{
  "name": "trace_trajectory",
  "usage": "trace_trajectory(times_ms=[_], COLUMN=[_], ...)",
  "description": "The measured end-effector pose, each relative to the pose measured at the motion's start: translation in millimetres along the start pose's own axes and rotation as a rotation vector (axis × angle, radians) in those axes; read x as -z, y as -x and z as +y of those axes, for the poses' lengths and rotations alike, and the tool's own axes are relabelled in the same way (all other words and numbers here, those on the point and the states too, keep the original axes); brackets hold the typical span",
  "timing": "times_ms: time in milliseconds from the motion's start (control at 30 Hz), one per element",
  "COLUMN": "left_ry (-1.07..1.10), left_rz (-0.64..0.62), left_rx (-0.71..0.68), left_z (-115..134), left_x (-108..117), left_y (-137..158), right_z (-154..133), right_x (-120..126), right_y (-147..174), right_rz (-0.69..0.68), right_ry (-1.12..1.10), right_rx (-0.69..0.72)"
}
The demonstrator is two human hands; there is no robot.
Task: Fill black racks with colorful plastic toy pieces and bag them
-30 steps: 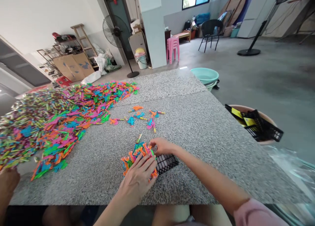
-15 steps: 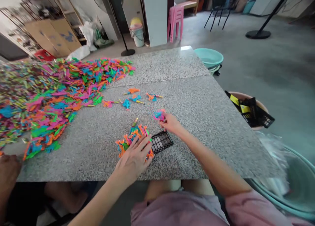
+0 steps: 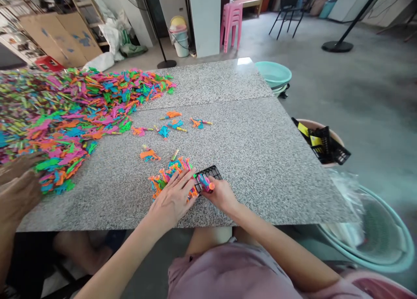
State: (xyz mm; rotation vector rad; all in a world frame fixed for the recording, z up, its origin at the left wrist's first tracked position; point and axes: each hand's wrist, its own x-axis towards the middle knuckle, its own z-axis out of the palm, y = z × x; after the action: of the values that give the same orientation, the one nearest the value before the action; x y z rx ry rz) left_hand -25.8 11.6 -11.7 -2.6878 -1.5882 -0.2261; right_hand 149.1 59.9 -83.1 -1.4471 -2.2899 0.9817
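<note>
A black mesh basket (image 3: 213, 172) lies near the table's front edge, its left part hidden under a bunch of small orange, blue, green and pink plastic toys (image 3: 162, 182). Across this bunch my left hand (image 3: 172, 197) rests flat with fingers stretched out. My right hand (image 3: 223, 195) is closed around a small pink and blue plastic toy (image 3: 205, 182) with an orange end, over the basket's right part. Just behind the bunch, a yellow-striped tube (image 3: 175, 155) sticks up. An orange toy (image 3: 150, 155) lies to the left of it.
Several loose toys (image 3: 176, 124) lie farther back on the speckled stone table (image 3: 247, 160). A large pile of toys (image 3: 81, 103) covers the left side, with another person's hands (image 3: 22, 186) at its near edge. On the right stand a tub of black baskets (image 3: 321, 140) and green basins (image 3: 387, 229).
My right hand has come nearer with the toy, from behind the basket to over it. An orange toy now lies left of the tube. The other person's hands have moved onto the pile's edge.
</note>
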Motion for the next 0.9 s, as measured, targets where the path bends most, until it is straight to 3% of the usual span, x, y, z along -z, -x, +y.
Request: trace_trajectory(times_ms=[100,433,600,767,900], left_ry=[0.006,0.010,0.040,0.054,0.045], left_rz=[0.007,0.028,0.018,0.025,0.022], left_rx=[0.005,0.026,0.040,0.078,0.033], left_z=[0.1,-2.0,-2.8,-2.3,-1.9], left_x=[-0.8,-4.2,-7.2,-6.3,-3.0], left_y=[0.3,-0.1,1.3,0.9,0.2], right_z=[-3.4,6.1,0.5,-25.8,-38.9], right_x=[3.8,-1.9,-0.7,5.1,3.7], right_y=[-3.0,-8.3,-5.4,-8.8,-9.6], right_rz=[-0.005,0.113,0.030,-0.119,-0.155], right_ry=[0.031,-0.194,-0.026,0.220,0.260], right_rx=[0.025,-0.008,0.011,0.024,0.065])
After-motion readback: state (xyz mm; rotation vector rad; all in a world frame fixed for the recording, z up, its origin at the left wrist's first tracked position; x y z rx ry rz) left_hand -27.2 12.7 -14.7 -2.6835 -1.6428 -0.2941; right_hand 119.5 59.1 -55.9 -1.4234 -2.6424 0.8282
